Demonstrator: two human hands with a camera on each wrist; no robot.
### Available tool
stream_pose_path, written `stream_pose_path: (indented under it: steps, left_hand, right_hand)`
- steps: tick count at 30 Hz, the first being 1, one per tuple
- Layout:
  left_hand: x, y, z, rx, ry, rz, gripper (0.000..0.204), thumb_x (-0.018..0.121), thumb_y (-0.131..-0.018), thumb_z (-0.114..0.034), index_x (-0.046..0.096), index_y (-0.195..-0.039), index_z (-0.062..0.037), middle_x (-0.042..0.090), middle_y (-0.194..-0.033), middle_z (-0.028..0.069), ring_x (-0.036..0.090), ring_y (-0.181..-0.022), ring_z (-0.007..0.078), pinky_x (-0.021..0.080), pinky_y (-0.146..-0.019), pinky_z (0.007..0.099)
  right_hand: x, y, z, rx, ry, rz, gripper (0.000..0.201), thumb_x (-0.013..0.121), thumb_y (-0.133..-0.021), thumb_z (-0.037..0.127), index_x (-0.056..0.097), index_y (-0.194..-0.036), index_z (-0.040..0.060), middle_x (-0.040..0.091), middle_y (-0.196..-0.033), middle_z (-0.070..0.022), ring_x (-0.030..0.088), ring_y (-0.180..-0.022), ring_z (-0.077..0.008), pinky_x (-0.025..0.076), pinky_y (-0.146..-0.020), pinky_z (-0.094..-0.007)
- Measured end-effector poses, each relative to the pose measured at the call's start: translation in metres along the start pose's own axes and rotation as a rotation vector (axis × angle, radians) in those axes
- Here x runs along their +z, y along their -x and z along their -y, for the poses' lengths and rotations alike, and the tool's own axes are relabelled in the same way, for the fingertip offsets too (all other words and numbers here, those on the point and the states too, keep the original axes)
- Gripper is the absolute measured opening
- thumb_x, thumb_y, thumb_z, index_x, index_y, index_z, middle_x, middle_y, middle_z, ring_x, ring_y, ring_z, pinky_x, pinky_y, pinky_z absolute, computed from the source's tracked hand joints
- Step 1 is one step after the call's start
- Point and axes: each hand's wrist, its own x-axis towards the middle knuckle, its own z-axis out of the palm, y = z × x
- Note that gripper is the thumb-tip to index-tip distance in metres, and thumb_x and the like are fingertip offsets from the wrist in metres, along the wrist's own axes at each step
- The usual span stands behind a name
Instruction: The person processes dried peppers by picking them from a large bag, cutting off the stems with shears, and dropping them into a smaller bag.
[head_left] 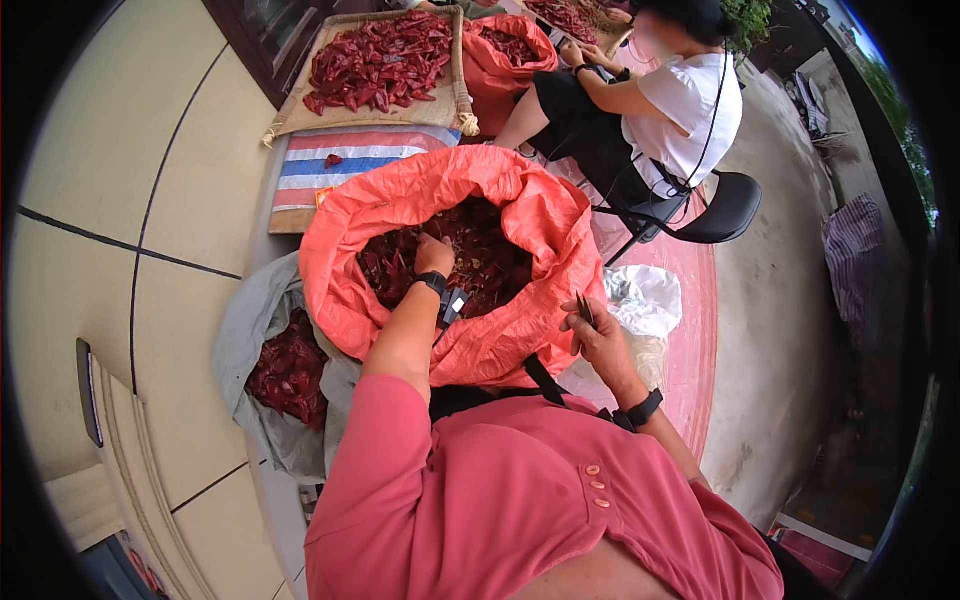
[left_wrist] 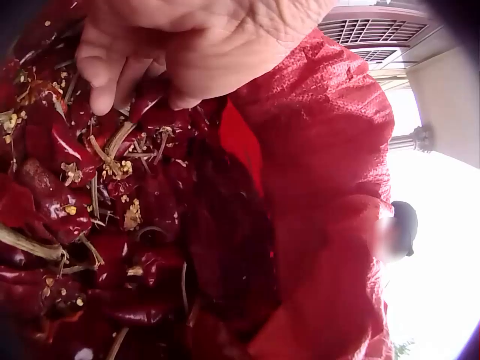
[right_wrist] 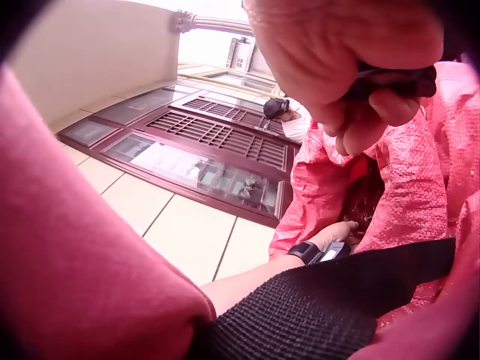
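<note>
A large red woven sack [head_left: 340,230] stands in front of me, its rim rolled outward and dried red chili peppers [head_left: 490,240] inside. My left hand [head_left: 434,257] reaches down into it. In the left wrist view, thumb and fingers of that hand [left_wrist: 180,52] close around a chili pepper [left_wrist: 148,103] among stems and loose yellow seeds; the palm side hides part of the grasp. Outside the sack's right rim, my right hand [head_left: 603,345] grips small dark scissors [head_left: 585,308], points up. Their black handle [right_wrist: 397,81] shows between the curled fingers in the right wrist view.
A grey sack [head_left: 245,330] with more chilies leans at the left. Beyond is a woven tray [head_left: 290,115] heaped with chilies on a striped bag [head_left: 300,170]. A seated person [head_left: 690,110] works on a black chair [head_left: 735,210]. A white plastic bag [head_left: 650,295] lies at right.
</note>
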Motion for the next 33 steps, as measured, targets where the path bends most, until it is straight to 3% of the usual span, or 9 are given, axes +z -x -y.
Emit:
stream_pose_path:
  steps: [7, 11, 14, 17, 18, 21, 25, 30, 33]
  left_hand:
    - [-0.026, 0.046, 0.012, 0.180, -0.179, 0.053, 0.031, 0.053, -0.088, -0.021, 0.056, -0.107, 0.0036, 0.063, -0.105, 0.0284, 0.060, -0.101, 0.0441, 0.049, -0.086, 0.0490]
    - [-0.029, 0.086, 0.037, 0.382, 0.076, 0.126, 0.027, 0.052, -0.086, -0.022, 0.056, -0.094, 0.0036, 0.067, -0.085, 0.0245, 0.065, -0.081, 0.0419, 0.050, -0.076, 0.0494]
    - [-0.057, 0.115, 0.034, 0.282, 0.173, 0.364, 0.024, 0.051, -0.086, -0.019, 0.055, -0.090, 0.0037, 0.069, -0.079, 0.0198, 0.066, -0.068, 0.0327, 0.052, -0.063, 0.0420]
    - [-0.081, 0.126, 0.040, 0.036, 0.748, 0.713, 0.021, 0.049, -0.087, -0.019, 0.056, -0.089, 0.0004, 0.069, -0.080, 0.0154, 0.063, -0.058, 0.0181, 0.047, -0.050, 0.0306]
    - [-0.089, 0.135, 0.038, -0.151, 0.972, 0.777, 0.017, 0.050, -0.089, -0.019, 0.057, -0.092, -0.0036, 0.069, -0.084, 0.0134, 0.054, -0.055, 0.0089, 0.040, -0.045, 0.0219]
    - [-0.069, 0.115, 0.075, -0.654, 1.556, 1.130, 0.019, 0.047, -0.091, -0.013, 0.058, -0.102, -0.0027, 0.067, -0.088, 0.0119, 0.049, -0.056, 0.0093, 0.039, -0.045, 0.0220]
    - [-0.096, 0.158, 0.053, -0.240, 1.145, 0.832, 0.010, 0.050, -0.087, -0.012, 0.055, -0.093, -0.0053, 0.065, -0.082, 0.0117, 0.046, -0.055, 0.0096, 0.035, -0.044, 0.0231]
    - [-0.102, 0.171, 0.052, -0.134, 1.082, 0.759, 0.008, 0.049, -0.085, -0.013, 0.053, -0.089, -0.0065, 0.065, -0.076, 0.0121, 0.045, -0.051, 0.0099, 0.036, -0.044, 0.0240]
    - [-0.103, 0.174, 0.053, -0.005, 0.823, 0.748, 0.010, 0.048, -0.085, -0.014, 0.053, -0.088, -0.0061, 0.066, -0.075, 0.0123, 0.045, -0.049, 0.0102, 0.036, -0.043, 0.0239]
  right_hand:
    - [-0.004, -0.007, -0.009, 0.049, 0.011, -0.049, 0.017, 0.057, -0.094, 0.012, 0.059, -0.108, 0.0016, 0.061, -0.079, -0.0014, 0.046, -0.052, -0.0051, 0.037, -0.047, -0.0199]
    - [0.013, -0.029, -0.008, 0.058, 0.004, 0.036, 0.015, 0.061, -0.092, 0.013, 0.061, -0.104, 0.0030, 0.059, -0.078, 0.0023, 0.043, -0.053, -0.0029, 0.034, -0.047, -0.0191]
    - [0.038, -0.052, 0.005, -0.009, 0.028, 0.124, 0.014, 0.061, -0.092, 0.014, 0.062, -0.101, 0.0039, 0.057, -0.076, 0.0036, 0.043, -0.056, -0.0032, 0.034, -0.047, -0.0201]
    - [0.062, -0.080, 0.004, -0.006, 0.056, 0.207, 0.014, 0.062, -0.091, 0.017, 0.062, -0.098, 0.0046, 0.057, -0.075, 0.0029, 0.043, -0.054, -0.0038, 0.033, -0.045, -0.0209]
    - [0.067, -0.087, -0.001, 0.071, 0.093, 0.232, 0.014, 0.062, -0.092, 0.019, 0.062, -0.098, 0.0059, 0.057, -0.073, 0.0034, 0.040, -0.051, -0.0034, 0.031, -0.044, -0.0205]
    - [0.083, -0.103, -0.014, 0.249, 0.160, 0.288, 0.016, 0.061, -0.092, 0.024, 0.062, -0.096, 0.0088, 0.055, -0.069, 0.0048, 0.035, -0.044, -0.0029, 0.026, -0.039, -0.0200]
    - [0.103, -0.114, -0.010, 0.317, 0.099, 0.341, 0.017, 0.062, -0.091, 0.026, 0.060, -0.090, 0.0094, 0.049, -0.062, 0.0054, 0.033, -0.043, -0.0046, 0.026, -0.040, -0.0217]
    - [0.113, -0.123, 0.000, 0.215, -0.106, 0.480, 0.016, 0.063, -0.090, 0.024, 0.058, -0.094, 0.0094, 0.049, -0.068, 0.0046, 0.031, -0.046, -0.0051, 0.026, -0.042, -0.0227]
    - [0.129, -0.123, 0.011, 0.143, 0.013, 0.278, 0.013, 0.062, -0.091, 0.018, 0.056, -0.101, 0.0111, 0.050, -0.069, 0.0056, 0.030, -0.045, -0.0033, 0.023, -0.041, -0.0213]
